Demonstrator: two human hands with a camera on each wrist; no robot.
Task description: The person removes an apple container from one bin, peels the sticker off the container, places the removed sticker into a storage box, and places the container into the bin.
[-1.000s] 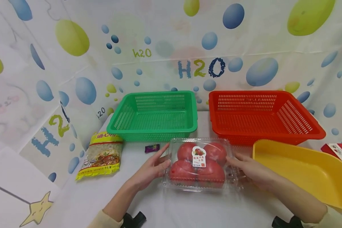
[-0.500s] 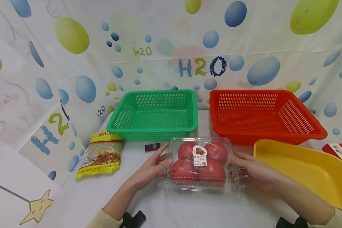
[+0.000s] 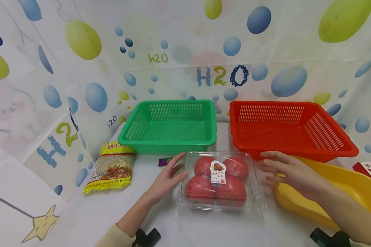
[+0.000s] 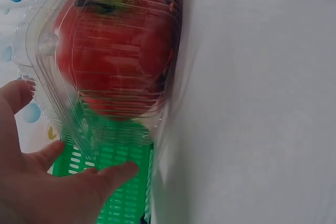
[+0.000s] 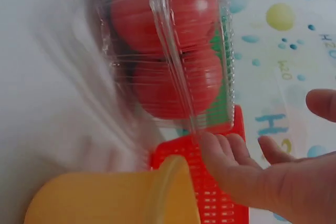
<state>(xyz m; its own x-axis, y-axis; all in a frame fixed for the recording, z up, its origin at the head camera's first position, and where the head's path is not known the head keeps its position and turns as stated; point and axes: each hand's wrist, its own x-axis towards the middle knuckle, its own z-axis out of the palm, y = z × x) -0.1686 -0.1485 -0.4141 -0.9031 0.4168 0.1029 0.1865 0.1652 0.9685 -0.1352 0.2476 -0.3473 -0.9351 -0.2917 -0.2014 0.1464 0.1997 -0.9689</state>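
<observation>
Clear clamshell of tomatoes [image 3: 220, 180] is sitting on the white bench [image 3: 89, 212], close to the near edge, centred in front of the person. Left hand [image 3: 168, 176] is lying along the box's left side, fingers straight and relaxed, gripping nothing; whether the fingertips are touching the plastic cannot be told. Right hand [image 3: 289, 171] is hovering just off the box's right side, fingers spread and straight, holding nothing, passing over the yellow tub [image 3: 352, 192]. Judgement: both palms should be pressing evenly on the short sides, low on the walls, since the thin lid is likely flexing under a pinch. Left of the box, a yellow noodle packet [image 3: 109, 168] is lying flat; a small purple wrapper [image 3: 164, 161] is lying just behind the left hand. Farther back, green basket [image 3: 170, 125] and red basket [image 3: 287, 127] are standing side by side. A bubble-print "H2O" curtain [image 3: 219, 44] is enclosing the bench
</observation>
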